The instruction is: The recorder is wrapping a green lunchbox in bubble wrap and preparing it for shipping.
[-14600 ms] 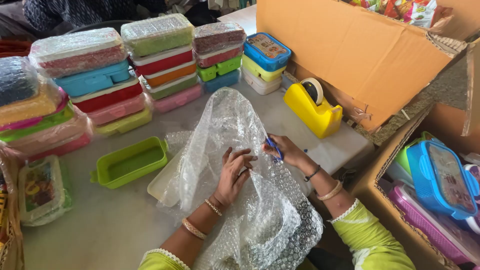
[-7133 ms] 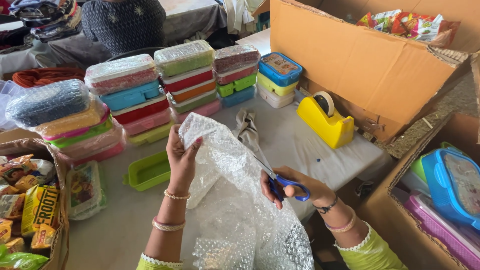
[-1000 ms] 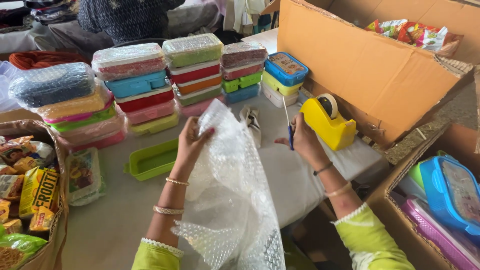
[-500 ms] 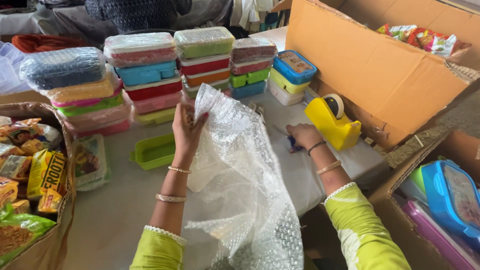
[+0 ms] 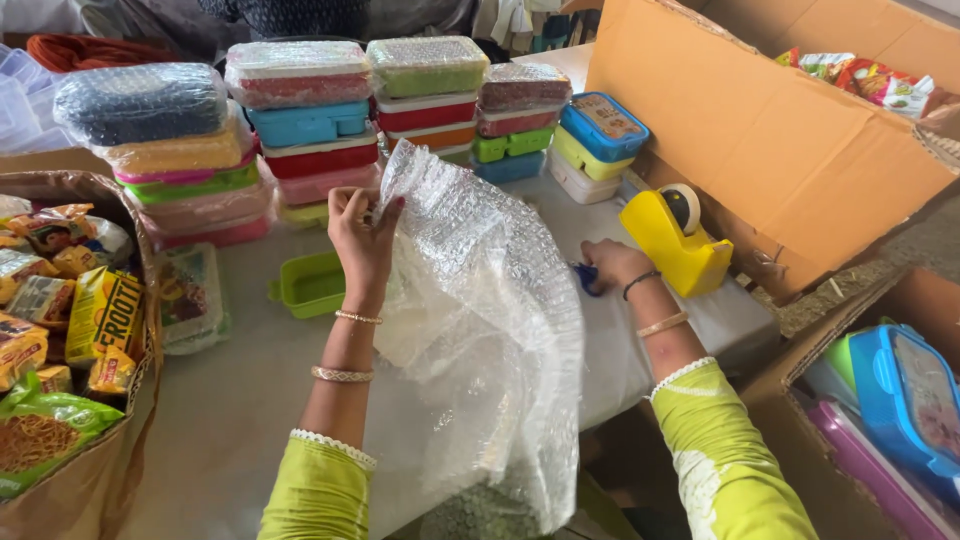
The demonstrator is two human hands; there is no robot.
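- The bubble wrap sheet (image 5: 480, 330) hangs with its long axis running from its top corner, up near the stacked boxes, down toward the person's lap; the top edge points away from the person and the loose lower end spreads wide toward the camera.
- The left hand (image 5: 362, 232) is raised, fingers curled closed and pinching the sheet's upper edge, so that the sheet drapes from that grip over the front part of the table (image 5: 220, 400).
- The right hand (image 5: 612, 266) lies low on the table, just right of the sheet, closed loosely over the blue scissors (image 5: 585, 276); only the blue handles show beside the fingers, so which way the blades point cannot be told.
- A yellow tape dispenser (image 5: 678, 240) stands just beyond the right hand, near a big open cardboard box (image 5: 770, 150).
- A green open tray (image 5: 312, 283) rests on the table to the left of the raised hand.
- Behind it stand stacks of coloured lunch boxes (image 5: 320, 130), several wrapped in bubble film.
- At the left edge a carton of snack packets (image 5: 60, 330) sits beside the table.
- At the lower right, another box holds a blue lidded lunch box (image 5: 905, 390).
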